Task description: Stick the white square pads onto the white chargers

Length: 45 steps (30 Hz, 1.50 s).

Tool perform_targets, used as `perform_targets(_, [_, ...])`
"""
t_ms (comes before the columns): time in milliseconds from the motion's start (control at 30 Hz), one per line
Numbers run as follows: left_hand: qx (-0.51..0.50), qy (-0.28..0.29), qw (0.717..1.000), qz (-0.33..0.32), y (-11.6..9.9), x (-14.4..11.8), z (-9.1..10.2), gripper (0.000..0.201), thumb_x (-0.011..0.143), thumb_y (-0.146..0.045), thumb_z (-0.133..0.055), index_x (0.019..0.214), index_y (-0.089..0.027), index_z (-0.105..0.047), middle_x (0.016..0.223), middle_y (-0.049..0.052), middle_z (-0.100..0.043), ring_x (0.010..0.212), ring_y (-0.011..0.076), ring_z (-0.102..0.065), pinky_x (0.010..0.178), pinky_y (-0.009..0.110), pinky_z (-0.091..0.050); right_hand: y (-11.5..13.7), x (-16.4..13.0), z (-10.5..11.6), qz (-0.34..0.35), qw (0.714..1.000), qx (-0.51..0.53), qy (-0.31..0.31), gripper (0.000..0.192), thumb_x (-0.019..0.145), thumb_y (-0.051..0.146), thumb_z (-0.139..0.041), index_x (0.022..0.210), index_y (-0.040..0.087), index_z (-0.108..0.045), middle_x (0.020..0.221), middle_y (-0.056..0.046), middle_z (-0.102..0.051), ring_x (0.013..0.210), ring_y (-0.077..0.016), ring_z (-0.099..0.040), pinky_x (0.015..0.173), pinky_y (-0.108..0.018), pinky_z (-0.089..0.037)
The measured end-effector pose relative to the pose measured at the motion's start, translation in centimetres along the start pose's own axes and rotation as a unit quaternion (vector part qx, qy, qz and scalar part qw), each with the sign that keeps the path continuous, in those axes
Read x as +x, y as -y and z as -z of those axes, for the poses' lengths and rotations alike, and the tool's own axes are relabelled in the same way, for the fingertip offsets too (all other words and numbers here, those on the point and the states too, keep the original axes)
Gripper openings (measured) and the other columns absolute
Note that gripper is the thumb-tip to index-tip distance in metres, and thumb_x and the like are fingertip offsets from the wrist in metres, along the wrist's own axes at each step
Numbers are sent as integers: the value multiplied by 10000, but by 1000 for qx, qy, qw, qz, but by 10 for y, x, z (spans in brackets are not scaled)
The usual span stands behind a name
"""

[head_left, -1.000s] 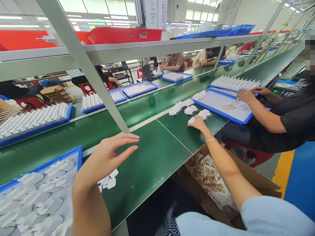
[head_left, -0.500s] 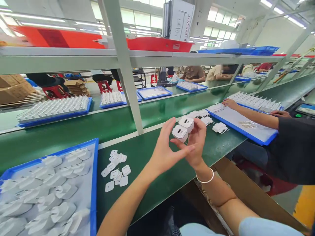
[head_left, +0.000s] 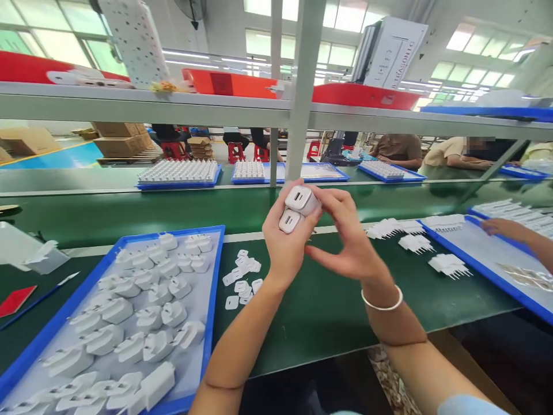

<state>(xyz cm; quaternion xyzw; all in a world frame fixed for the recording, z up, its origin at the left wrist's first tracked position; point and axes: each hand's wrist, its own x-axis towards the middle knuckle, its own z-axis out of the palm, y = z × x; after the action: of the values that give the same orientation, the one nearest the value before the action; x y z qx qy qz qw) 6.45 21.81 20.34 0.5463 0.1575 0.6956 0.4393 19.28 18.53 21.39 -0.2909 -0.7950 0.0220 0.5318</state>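
Note:
Two white USB chargers sit together in my left hand [head_left: 285,253], their port faces turned toward me. The upper charger [head_left: 299,197] leans against the lower charger [head_left: 289,221], and my fingers wrap round both. On their right is my right hand [head_left: 352,248], with thumb and fingers apart; its fingertips reach the upper charger's side, and whether they press on it I cannot tell. Below and left of my hands, a loose pile of small white cover plates [head_left: 242,268] lies on the green bench. Beside it stands a blue-rimmed tray [head_left: 216,276] of white charger housings [head_left: 116,309].
Groups of white pronged parts [head_left: 415,242] lie at right, near another blue tray [head_left: 488,276] and a co-worker's hand [head_left: 501,226]. A shelf post [head_left: 298,115] rises behind my hands. At left lie a blue brush [head_left: 38,302] and a red card [head_left: 17,301].
My view has turned left. Both hands held the chargers before; now my left hand wraps round them and my right hand has opened, moving slightly off to the right.

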Motion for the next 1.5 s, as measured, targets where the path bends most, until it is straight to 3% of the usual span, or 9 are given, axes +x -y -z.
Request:
perform_targets(100, [48, 157, 985, -59, -11, 16, 24, 475, 775, -241, -838, 1232, -233, -708, 1293, 79, -719, 1212, 259, -684, 1023, 364, -584, -8, 9, 19, -34, 985, 161, -46, 432, 870, 192, -706, 1286, 310, -703, 1120, -57, -654, 1054, -226, -615, 943, -395, -538])
perform_targets(167, [120, 273, 948, -109, -18, 23, 36, 441, 762, -190, -835, 1188, -218, -723, 1255, 87, -738, 1219, 254, -683, 1062, 375, -564, -16, 9, 23, -93, 962, 226, -120, 211, 924, 239, -671, 1098, 285, -781, 877, -20, -650, 798, -153, -594, 711, -290, -518])
perform_targets(233, [213, 322, 908, -162, -20, 26, 42, 407, 794, -124, -773, 1188, -202, -707, 1252, 94, -736, 1211, 233, -687, 1067, 362, -561, -21, 6, 20, -164, 943, 260, -125, 146, 934, 301, -683, 1028, 260, -788, 722, 9, -600, 647, -113, -517, 567, -244, -438])
perform_targets(467, [469, 304, 770, -308, -4, 18, 30, 500, 829, 44, -452, 1285, -120, -573, 1380, 159, -651, 1276, 259, -651, 1009, 381, -603, -19, 4, 12, -266, 918, 274, -108, 177, 808, 311, -840, 907, 222, -724, 658, 46, -608, 583, -75, -529, 489, -178, -438])
perform_targets(633, [513, 268, 727, -369, 1, 18, 23, 366, 913, -10, -404, 1217, -95, -588, 1427, 222, -606, 1237, 287, -677, 953, 384, -623, -18, 7, 19, -282, 914, 266, -117, 192, 770, 284, -864, 859, 198, -718, 689, 31, -665, 601, -88, -600, 537, -194, -530])
perform_targets(1000, [476, 271, 747, -376, 8, 16, 16, 334, 969, -70, -433, 1247, -127, -610, 1402, 170, -643, 1285, 267, -652, 1068, 392, -575, -20, 5, 32, -254, 931, 218, -143, 128, 802, 304, -818, 839, 210, -740, 676, 31, -625, 597, -92, -544, 549, -217, -483])
perform_targets(1267, [444, 302, 822, -193, 28, 11, 6, 323, 1003, -196, -449, 1249, -260, -647, 1558, 50, -517, 1178, 215, -708, 841, 285, -611, -43, -4, 54, -312, 936, 156, 56, 320, 887, 433, -728, 1112, 212, -785, 987, -47, -757, 850, -174, -642, 770, -324, -529])
perform_targets(1400, [417, 315, 818, -242, 40, 16, 15, 358, 941, -118, -498, 1247, -223, -650, 1632, 112, -401, 1317, 261, -625, 937, 353, -603, -42, -5, 55, -283, 954, 94, -23, 200, 823, 356, -797, 968, 220, -813, 942, -39, -750, 749, -148, -605, 617, -279, -478])
perform_targets(1500, [365, 282, 849, -259, 40, 19, 21, 451, 892, -67, -566, 1320, -199, -616, 1463, 133, -599, 1292, 227, -644, 1049, 366, -570, -35, -2, 52, -245, 958, 94, -119, 80, 785, 288, -829, 787, 220, -789, 768, -9, -710, 641, -123, -569, 534, -257, -455])
